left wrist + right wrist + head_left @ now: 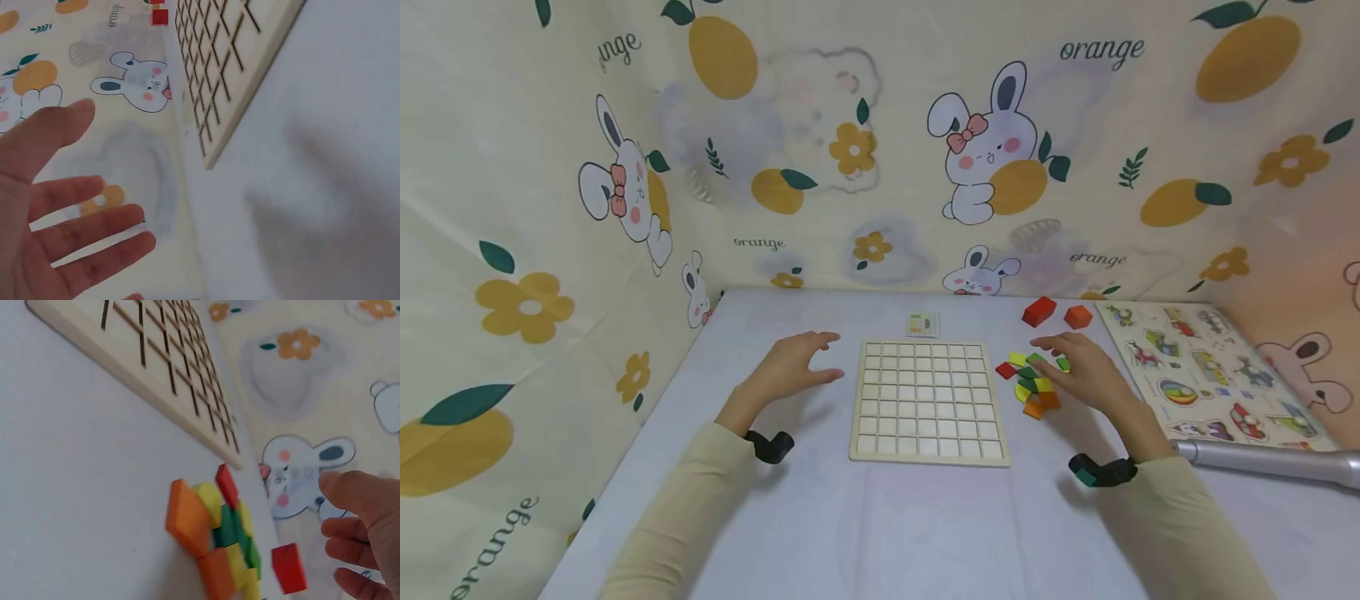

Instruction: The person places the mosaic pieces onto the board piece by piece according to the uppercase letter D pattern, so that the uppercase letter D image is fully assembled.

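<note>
A wooden grid board with square cells lies in the middle of the white table. To its left hovers my left hand, fingers spread and holding nothing; the left wrist view shows the palm side of that hand with the board's edge beyond it. My right hand is over the right side of a small pile of colored blocks, partly hiding them. In the right wrist view its fingers are loosely bent with nothing between them, and orange, yellow, green and red blocks lie below.
A small pattern card lies behind the board. Two red-orange blocks sit at the back right. Farther right are a picture puzzle board and a silver tube. A printed cloth wall closes off the back.
</note>
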A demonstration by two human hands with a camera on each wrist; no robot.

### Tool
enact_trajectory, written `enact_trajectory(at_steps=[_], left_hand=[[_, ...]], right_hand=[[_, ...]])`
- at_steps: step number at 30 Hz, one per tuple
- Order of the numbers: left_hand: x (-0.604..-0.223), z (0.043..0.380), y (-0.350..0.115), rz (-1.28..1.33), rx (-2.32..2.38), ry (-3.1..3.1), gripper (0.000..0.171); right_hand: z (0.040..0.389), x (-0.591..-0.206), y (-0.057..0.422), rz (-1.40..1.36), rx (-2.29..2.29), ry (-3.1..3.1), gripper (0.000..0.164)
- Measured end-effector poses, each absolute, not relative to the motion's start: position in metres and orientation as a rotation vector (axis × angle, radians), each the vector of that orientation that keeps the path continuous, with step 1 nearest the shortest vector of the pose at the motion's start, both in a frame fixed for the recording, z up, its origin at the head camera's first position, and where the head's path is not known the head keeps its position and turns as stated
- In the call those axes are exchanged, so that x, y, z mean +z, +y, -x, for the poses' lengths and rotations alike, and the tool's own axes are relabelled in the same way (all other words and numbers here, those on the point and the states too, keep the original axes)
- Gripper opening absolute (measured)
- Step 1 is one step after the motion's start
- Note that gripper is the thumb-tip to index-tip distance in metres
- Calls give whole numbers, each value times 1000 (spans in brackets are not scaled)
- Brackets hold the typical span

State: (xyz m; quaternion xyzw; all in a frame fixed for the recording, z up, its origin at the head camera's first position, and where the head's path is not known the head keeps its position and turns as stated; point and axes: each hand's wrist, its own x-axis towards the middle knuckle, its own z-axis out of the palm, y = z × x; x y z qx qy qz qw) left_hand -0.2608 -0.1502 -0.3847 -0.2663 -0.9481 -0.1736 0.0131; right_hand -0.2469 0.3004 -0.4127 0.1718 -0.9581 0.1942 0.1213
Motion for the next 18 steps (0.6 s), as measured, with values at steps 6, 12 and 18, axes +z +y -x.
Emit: enact_trajectory(at_steps=[6,12,18], left_hand=[[-405,265,-148,874,-730,-3040,63],[-420,269,-142,904,-875,-3059,65],[-431,272,-136,948,-903,-3021,66]], right_hand=[[255,-432,308,-413,655,-2812,36],[260,-444,312,-281,705,-2870,38],[267,-451,313,-235,722,-2866,36]])
